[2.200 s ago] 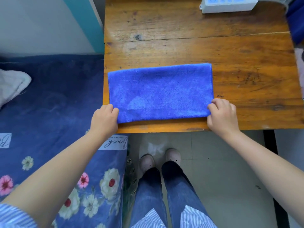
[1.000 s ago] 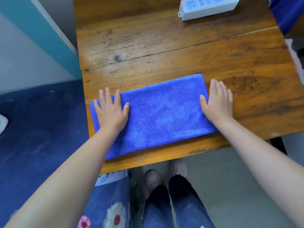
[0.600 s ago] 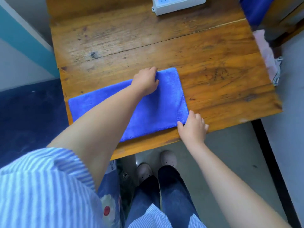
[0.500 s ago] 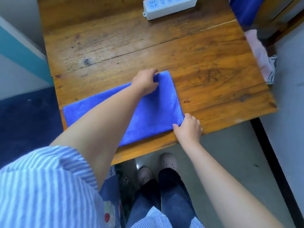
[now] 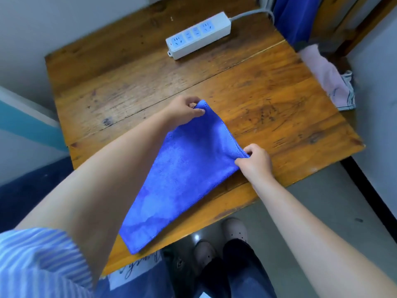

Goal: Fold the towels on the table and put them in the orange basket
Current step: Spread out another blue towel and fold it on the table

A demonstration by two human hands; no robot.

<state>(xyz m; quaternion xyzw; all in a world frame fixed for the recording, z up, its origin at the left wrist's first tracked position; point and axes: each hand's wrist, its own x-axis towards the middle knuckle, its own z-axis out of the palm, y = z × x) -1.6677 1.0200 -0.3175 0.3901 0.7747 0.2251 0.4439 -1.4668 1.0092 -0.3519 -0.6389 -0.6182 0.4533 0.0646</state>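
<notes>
A blue towel point(image 5: 182, 175), folded into a long strip, lies across the wooden table point(image 5: 268, 100). My left hand point(image 5: 184, 110) pinches its far right corner. My right hand point(image 5: 256, 162) pinches the near right corner. That right end is lifted off the wood, while the left end stays down by the table's front edge. My left forearm crosses over the towel and hides part of it. No orange basket is in view.
A white power strip point(image 5: 198, 35) with a grey cable lies at the back of the table. Pink and white cloth point(image 5: 330, 82) hangs off the table's right side, with blue fabric point(image 5: 294, 16) behind it. My feet stand under the front edge.
Both hands smoothed the towel flat, then moved to its right end and took the two corners. Now that end is raised off the table.
</notes>
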